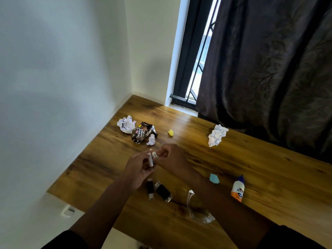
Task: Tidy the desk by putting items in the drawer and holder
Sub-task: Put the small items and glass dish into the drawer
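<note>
Holding a small white item (150, 159) above the desk (233, 159), near the middle of its left half: left hand (139, 170) curled round the item's lower part, right hand (169, 156) pinching its upper end between thumb and fingertips. Hard to name from this view — maybe an eraser or a small capped piece; long axis running roughly upright, tilted a little toward the left hand. Both hands equally close, so the next move turns on which one keeps it. No drawer or holder visible anywhere.

Lying directly beneath the hands, toward the near edge: two dark capped pieces (158, 190), side by side, long axes pointing away from the near edge. Just right of them, a clear plastic object (197, 209). Further right, a glue bottle (238, 189) on its side, orange and white with a blue cap, lettering reading "FEV…", probably Fevicol. Beside it, a teal paper scrap (214, 178).

Toward the far left corner: crumpled white paper (126, 124), a dark snack wrapper (142, 134) marked "Happy", a yellow scrap (171, 132). Another crumpled paper (217, 134) near the far edge by the curtain (269, 60).
</note>
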A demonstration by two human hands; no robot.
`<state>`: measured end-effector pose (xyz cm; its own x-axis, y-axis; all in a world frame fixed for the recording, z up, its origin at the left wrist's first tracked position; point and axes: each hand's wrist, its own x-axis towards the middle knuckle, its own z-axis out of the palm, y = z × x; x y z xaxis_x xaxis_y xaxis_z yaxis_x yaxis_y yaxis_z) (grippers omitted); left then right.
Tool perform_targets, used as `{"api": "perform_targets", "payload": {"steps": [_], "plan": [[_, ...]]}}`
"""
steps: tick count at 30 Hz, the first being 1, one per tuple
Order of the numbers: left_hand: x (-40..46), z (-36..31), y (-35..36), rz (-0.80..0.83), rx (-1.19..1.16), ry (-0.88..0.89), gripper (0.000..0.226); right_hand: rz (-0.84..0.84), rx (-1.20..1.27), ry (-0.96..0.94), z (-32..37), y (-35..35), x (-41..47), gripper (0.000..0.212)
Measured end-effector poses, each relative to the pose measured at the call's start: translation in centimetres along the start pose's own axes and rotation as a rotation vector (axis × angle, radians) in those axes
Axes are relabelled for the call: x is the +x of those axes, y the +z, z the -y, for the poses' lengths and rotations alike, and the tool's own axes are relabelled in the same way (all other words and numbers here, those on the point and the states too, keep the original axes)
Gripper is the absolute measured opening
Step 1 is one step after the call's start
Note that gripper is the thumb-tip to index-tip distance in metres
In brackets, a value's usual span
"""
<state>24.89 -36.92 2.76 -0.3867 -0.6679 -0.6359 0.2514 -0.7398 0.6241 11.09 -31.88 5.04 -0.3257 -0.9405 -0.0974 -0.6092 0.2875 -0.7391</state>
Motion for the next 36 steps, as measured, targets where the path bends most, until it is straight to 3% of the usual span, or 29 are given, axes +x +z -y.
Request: {"api": "perform_targets", "payload": {"steps": [2, 5, 9, 15, 18, 22, 24, 36], "plan": [[-0.2, -0.2, 0.3, 0.005, -0.162, -0.087, 0.023, 0.008, 0.014, -0.033, 0.9, 1.2, -0.1, 0.015], [-0.3, -0.5, 0.4, 0.115, -0.233, -0.220, 0.046, -0.001, -0.042, -0.106, 2.1, 2.5, -0.4, 0.011], [0.4, -0.8, -0.5, 0.112, -0.283, -0.243, 0.055, -0.001, -0.052, -0.176, 2.8, 3.2, -0.4, 0.011], [1.4, -1.5, -2.1, -0.053, -0.412, -0.160, 0.034, -0.149, -0.162, -0.131, 0.7, 2.3, 2.5, 0.009], [1.5, -1.9, -2.9, -0.079, -0.423, -0.126, 0.032, -0.041, -0.356, -0.073, -0.2, 1.4, 3.8, 0.020], [1.6, -2.0, -3.6, -0.090, -0.424, -0.111, 0.031, 0.277, -0.551, -0.079, -1.0, 1.3, 4.5, 0.074], [1.8, -2.0, -3.8, -0.100, -0.424, -0.107, 0.031, 0.336, -0.635, -0.115, -1.1, 1.4, 4.8, 0.087], [2.3, -1.8, -3.7, -0.071, -0.371, -0.124, 0.029, 0.259, -0.669, -0.160, -1.6, 1.2, 5.1, 0.066]]}}
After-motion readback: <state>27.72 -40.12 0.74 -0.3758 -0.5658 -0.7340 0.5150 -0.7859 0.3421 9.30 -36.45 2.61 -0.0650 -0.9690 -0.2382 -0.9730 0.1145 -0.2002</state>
